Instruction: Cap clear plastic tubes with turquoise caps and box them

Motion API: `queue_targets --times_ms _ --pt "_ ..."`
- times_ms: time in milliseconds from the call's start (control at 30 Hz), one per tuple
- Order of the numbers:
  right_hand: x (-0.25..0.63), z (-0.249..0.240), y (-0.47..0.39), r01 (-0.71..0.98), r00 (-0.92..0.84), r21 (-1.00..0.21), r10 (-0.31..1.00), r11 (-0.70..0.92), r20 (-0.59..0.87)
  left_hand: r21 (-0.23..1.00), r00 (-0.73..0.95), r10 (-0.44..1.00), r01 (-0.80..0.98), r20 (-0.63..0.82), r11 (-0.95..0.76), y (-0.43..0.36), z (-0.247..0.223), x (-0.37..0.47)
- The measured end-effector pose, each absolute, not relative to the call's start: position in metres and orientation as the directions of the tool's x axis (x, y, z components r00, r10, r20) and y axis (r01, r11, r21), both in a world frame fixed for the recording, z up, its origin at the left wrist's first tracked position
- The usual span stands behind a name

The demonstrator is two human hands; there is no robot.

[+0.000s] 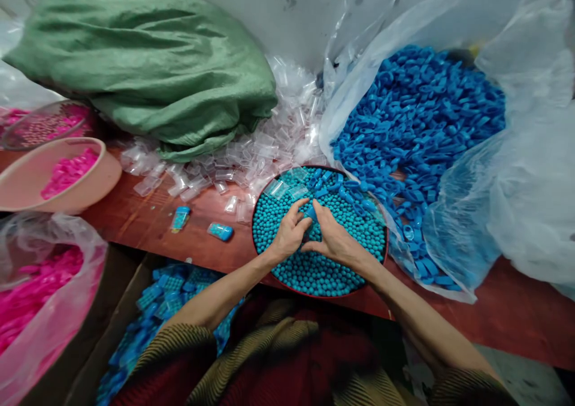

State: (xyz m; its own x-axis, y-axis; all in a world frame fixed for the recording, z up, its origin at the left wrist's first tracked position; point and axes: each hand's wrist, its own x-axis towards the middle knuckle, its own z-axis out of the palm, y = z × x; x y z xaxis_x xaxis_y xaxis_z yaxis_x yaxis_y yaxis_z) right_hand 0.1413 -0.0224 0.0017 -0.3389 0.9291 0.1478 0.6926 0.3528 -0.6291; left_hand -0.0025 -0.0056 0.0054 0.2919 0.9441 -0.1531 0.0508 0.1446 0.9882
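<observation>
A round red-rimmed basin (385,251) holds many small turquoise balls (323,271). Over it, my left hand (291,229) and my right hand (335,235) meet with bent fingers around a small blue plastic cap (311,213). My fingers partly hide the cap, and whether a clear case is under it I cannot make out. Several loose blue caps (345,191) and clear plastic cases (277,188) lie on the balls at the basin's far side. Two filled blue-capped cases, one upright-looking (180,219) and one on its side (220,232), lie on the table to the left.
A clear bag spills blue caps (417,118) at the right. Clear cases (251,154) are heaped behind the basin, beside a green sack (157,64). At left are a pink bowl (85,184), a bag of pink pieces (40,292) and a box of filled blue cases (157,304).
</observation>
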Motion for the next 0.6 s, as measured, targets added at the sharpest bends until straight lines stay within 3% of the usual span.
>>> queue_targets --times_ms 167,400,600 --pt "0.132 -0.005 -0.028 0.748 -0.311 -0.541 0.923 0.386 0.229 0.992 0.322 0.938 0.043 -0.126 0.119 -0.007 0.006 -0.004" --pt "0.127 -0.021 -0.033 0.756 -0.255 -0.512 0.904 0.407 0.342 0.976 0.252 0.942 0.059 -0.22 0.212 -0.016 0.007 0.002" --pt "0.118 -0.02 -0.034 0.765 -0.269 -0.549 0.942 0.337 0.203 0.968 0.214 0.96 0.208 -0.182 0.138 -0.012 -0.002 -0.001"
